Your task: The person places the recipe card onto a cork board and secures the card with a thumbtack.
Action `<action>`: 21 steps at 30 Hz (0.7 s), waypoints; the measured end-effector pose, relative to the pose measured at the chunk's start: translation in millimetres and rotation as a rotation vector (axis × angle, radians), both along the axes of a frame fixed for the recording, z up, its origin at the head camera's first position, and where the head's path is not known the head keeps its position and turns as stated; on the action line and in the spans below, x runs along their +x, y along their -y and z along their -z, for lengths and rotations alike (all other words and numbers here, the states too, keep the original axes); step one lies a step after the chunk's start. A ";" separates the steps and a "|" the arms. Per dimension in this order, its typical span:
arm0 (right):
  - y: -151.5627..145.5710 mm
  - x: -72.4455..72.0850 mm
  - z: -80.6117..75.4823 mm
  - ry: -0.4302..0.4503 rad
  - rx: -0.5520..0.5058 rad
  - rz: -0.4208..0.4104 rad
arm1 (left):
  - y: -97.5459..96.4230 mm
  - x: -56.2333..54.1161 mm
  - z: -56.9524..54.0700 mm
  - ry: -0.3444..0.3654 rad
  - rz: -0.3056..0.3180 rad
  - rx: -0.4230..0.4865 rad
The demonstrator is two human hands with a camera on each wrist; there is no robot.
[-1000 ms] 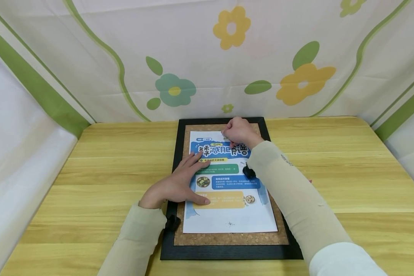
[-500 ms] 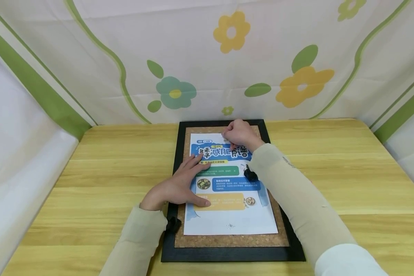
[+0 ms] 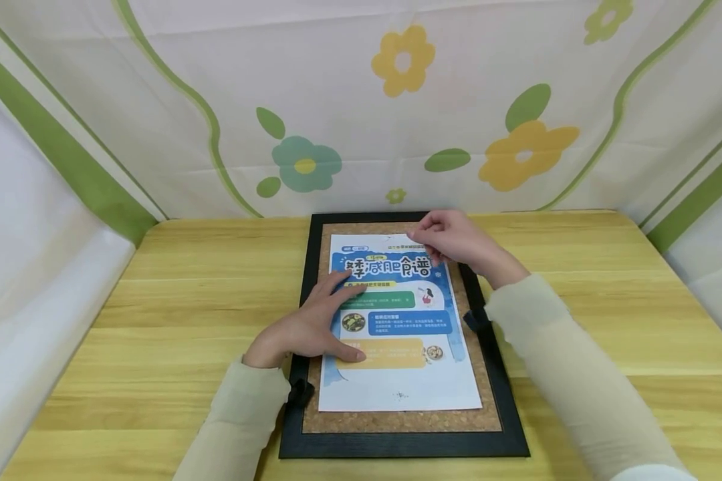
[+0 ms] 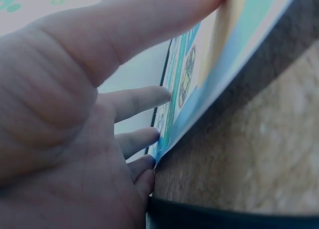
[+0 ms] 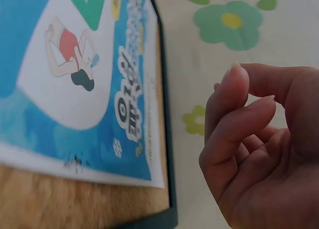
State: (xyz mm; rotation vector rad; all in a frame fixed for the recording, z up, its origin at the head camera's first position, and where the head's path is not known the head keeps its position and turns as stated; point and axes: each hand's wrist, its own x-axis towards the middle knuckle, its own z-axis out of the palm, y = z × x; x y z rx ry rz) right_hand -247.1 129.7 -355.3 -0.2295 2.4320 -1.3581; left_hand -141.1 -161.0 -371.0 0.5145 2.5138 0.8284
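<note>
Head view: printed sheet [image 3: 403, 323] lies on the cork board [image 3: 397, 421], within the black frame [image 3: 403, 445]. Sheet's corner at 1 o'clock is covered by the right hand [image 3: 454, 237]; part of its 9 o'clock edge is covered by the left hand [image 3: 313, 324]. Small print too fine to read. Right wrist view does show that 1 o'clock corner, just inside the frame. Both sleeves run out of the head view, the left sleeve [image 3: 231, 414] toward 8 o'clock, the right sleeve [image 3: 577, 374] toward 4.

Orientation: sheet's long axis roughly 12 to 6, parallel to the long sides of the frame; large heading [image 3: 388, 267] toward 12. Board sits on the wooden table [image 3: 198, 287], its 12 o'clock end close to the floral cloth [image 3: 349, 100].

Hands: left is spread wide on the sheet's 9 o'clock side, fingers toward 1 to 2, thumb apart toward 4, tips touching paper. Right has fingers bent inward, pointing toward 10, tips close to the thumb; cannot tell whether they pinch something small.
</note>
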 end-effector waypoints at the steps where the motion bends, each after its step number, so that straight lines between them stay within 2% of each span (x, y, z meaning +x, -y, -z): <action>1: -5.6 5.1 -1.2 -0.005 -0.012 -0.001 | 0.1 0.6 -0.2 0.001 -0.005 0.000; 6: -35.5 30.2 -0.1 -0.014 -0.066 0.017 | 0.9 2.0 0.2 0.004 -0.015 0.007; 12: -75.6 54.1 14.8 -0.012 -0.039 0.066 | 0.3 1.1 2.2 0.010 -0.022 0.008; 16: -105.1 66.9 25.1 -0.010 -0.022 0.111 | -1.4 1.1 1.0 -0.008 -0.026 -0.001; 21: -135.9 77.9 37.9 -0.028 0.015 0.120 | -2.5 2.4 -1.1 -0.022 -0.040 -0.016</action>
